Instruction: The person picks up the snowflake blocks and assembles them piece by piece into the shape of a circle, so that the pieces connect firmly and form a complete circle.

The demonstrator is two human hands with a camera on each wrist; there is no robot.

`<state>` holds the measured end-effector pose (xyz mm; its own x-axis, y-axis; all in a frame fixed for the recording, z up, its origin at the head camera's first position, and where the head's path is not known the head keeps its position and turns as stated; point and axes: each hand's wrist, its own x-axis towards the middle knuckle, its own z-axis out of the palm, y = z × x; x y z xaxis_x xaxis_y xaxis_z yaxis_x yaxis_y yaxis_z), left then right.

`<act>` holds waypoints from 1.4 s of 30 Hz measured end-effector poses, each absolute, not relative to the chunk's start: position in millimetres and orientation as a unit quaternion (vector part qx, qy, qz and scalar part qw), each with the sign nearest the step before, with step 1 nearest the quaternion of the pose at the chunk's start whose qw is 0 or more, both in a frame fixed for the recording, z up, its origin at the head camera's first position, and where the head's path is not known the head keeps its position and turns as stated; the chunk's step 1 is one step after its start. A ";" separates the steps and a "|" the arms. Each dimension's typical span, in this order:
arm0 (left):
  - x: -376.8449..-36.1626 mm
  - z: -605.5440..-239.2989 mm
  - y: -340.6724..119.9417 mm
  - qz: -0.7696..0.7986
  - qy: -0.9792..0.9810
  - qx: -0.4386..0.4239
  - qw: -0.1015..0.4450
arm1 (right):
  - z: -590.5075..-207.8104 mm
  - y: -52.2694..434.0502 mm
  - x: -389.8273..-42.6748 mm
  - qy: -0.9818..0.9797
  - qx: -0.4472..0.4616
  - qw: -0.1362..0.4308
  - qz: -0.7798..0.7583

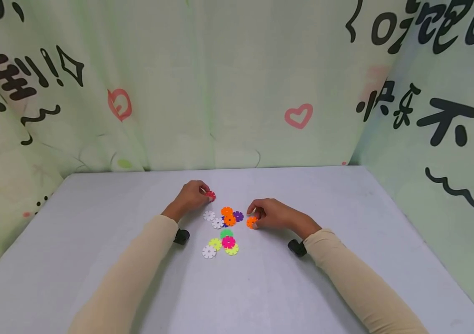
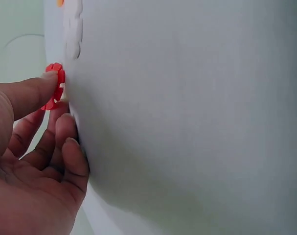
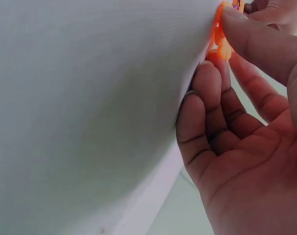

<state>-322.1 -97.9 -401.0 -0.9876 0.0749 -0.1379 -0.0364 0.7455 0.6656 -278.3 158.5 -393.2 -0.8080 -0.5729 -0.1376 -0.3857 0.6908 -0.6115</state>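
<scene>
Green printed cloth walls a pale table (image 1: 95,260). Just above frame centre, the left hand (image 1: 188,198) pinches a red disc (image 1: 210,195); the right hand (image 1: 272,214) pinches an orange disc (image 1: 252,222), seemingly tilted on edge for lifting. Between them lie loose discs (image 1: 222,229).

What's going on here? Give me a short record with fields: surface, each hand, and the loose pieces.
surface: grey table, printed green cloth backdrop
left hand: pinches a red snowflake disc at the table
right hand: pinches an orange snowflake disc at the table
loose pieces: cluster of snowflake discs between the hands, in white, orange, purple, green, pink, yellow
</scene>
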 end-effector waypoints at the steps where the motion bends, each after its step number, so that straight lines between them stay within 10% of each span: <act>1: -321.3 -400.3 -99.6 0.359 0.930 0.011 0.078 | -393.0 158.2 -278.4 0.906 -0.265 0.162 -0.288; 42: -259.4 -367.3 -99.2 0.627 0.760 0.018 0.168 | -370.0 134.2 -264.2 0.873 -0.248 0.052 -0.418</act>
